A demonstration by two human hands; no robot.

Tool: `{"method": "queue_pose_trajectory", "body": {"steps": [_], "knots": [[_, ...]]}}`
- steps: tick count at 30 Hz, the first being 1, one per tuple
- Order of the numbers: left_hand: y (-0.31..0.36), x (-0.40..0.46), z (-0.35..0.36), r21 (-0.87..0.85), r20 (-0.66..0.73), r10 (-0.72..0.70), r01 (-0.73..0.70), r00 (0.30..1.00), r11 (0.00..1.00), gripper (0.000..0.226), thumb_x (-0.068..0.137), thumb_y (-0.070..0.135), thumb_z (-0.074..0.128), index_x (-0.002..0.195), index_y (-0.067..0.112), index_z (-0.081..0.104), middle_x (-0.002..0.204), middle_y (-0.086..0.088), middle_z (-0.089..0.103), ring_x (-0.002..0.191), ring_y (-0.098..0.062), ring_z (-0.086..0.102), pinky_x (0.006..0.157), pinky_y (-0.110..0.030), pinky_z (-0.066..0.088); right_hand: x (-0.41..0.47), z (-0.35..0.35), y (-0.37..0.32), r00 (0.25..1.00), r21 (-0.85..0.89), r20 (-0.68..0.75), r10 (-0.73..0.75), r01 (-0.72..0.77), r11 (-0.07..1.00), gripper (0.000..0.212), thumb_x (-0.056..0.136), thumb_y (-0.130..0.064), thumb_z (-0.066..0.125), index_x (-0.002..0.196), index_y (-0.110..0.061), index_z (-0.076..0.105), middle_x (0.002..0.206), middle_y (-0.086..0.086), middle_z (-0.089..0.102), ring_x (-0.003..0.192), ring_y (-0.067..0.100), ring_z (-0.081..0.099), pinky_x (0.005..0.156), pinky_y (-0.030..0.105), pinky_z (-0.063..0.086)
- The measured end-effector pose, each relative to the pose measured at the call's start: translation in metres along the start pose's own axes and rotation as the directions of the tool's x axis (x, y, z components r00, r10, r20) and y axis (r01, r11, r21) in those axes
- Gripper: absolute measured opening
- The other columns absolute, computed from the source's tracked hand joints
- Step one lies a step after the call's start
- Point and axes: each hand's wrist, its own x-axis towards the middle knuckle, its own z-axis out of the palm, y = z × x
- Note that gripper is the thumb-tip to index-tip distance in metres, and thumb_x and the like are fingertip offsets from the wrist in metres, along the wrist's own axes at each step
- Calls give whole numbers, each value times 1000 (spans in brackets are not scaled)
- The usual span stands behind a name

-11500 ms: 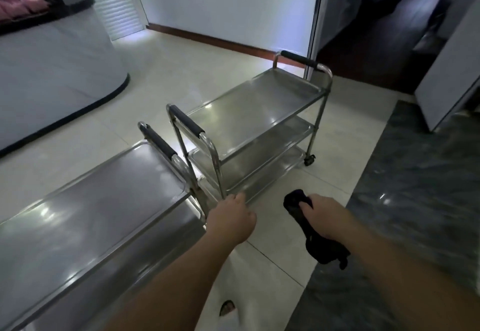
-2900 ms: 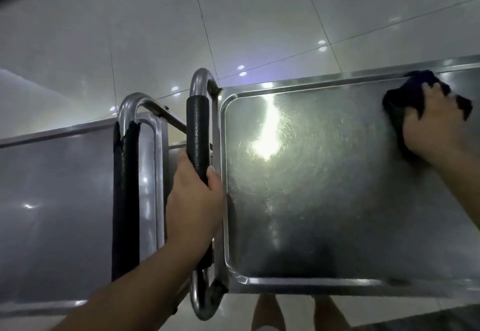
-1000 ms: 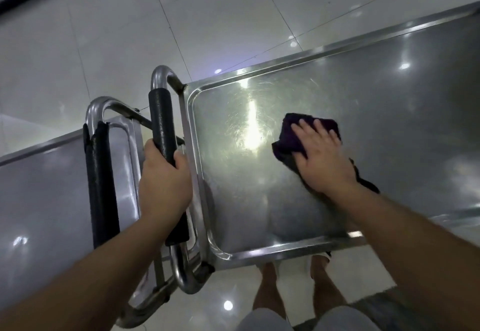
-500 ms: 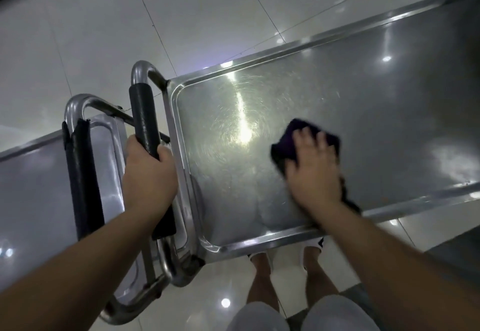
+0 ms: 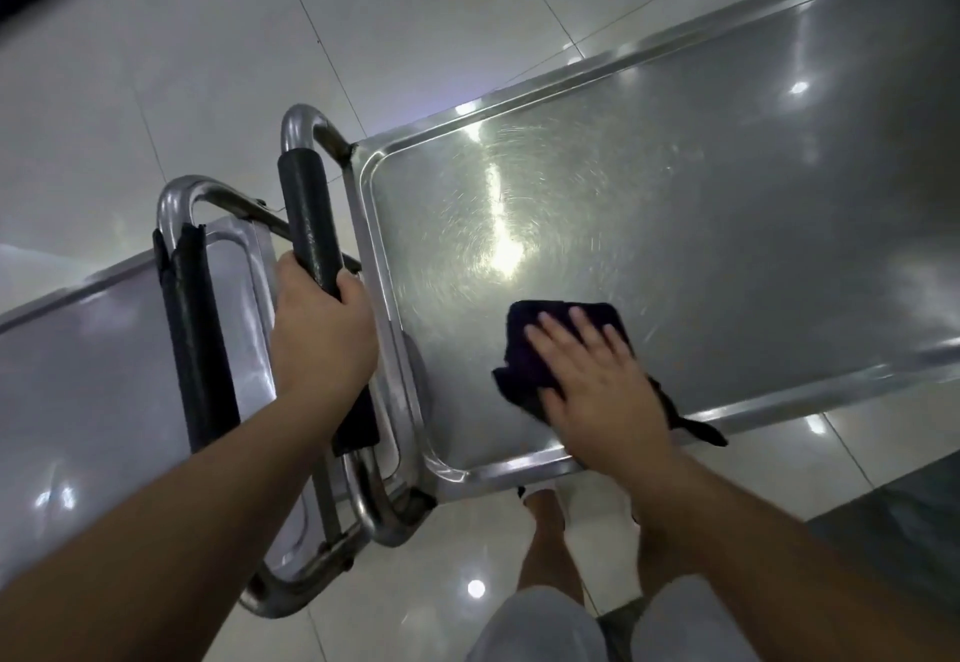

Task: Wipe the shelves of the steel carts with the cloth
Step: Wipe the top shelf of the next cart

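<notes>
Right hand (image 5: 597,381), flat with fingers spread, has dragged the dark crumpled cloth (image 5: 540,349) toward the lower-centre near corner of the steel cart's scratched top shelf (image 5: 701,225). Left hand (image 5: 322,339) stays wrapped around the black padded cart handle (image 5: 311,225). Corner covered; rest of the shelf likely remains.

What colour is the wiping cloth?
Dark, near-black with a purple tint; the cloth shows under the right hand in the head view.

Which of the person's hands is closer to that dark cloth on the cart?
The right hand: it lies flat on the dark cloth, pressing it to the shelf. The left hand is apart, gripping the cart's black handle.
</notes>
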Motion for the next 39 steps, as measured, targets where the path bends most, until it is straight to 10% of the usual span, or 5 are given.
{"method": "queue_pose_trajectory", "body": {"steps": [6,12,18,23,39], "knots": [[1,0,1,-1,-4,-8,8,1000,1000,30,106,37,48,132,24,42,103,-3,57,79,-18,63,65,-38,54,-33,-91,189,825,80,-107,555,-549,832,73,94,-46,31,160,-16,28,167,10,28,153,38,21,124,58,18],[-2,2,3,11,-15,-22,22,1000,1000,36,106,39,48,138,23,40,109,-6,59,84,-21,64,71,-44,58,-26,-65,129,725,160,-122,678,-659,735,76,94,-45,32,163,-16,20,169,10,22,155,38,16,124,58,17],[-1,4,6,22,-35,-32,33,999,999,36,107,36,48,139,20,41,101,-2,60,76,-15,63,56,-30,46,-30,22,-74,979,48,22,202,-203,978,76,93,-43,45,163,-22,22,169,3,24,156,34,15,125,55,15],[-2,5,5,17,-19,-19,20,1000,1000,38,107,34,47,140,18,41,97,0,61,74,-17,66,56,-32,51,-31,52,-136,981,58,126,-145,139,989,70,98,-42,42,163,-29,20,169,-5,24,158,24,9,124,48,4],[-1,0,2,24,26,-13,13,1000,1000,37,108,34,48,141,18,39,106,-7,59,78,-17,63,57,-28,42,-63,-112,226,889,47,-11,457,-456,889,65,97,-34,41,159,-19,32,166,5,31,153,34,22,122,59,21]]}}
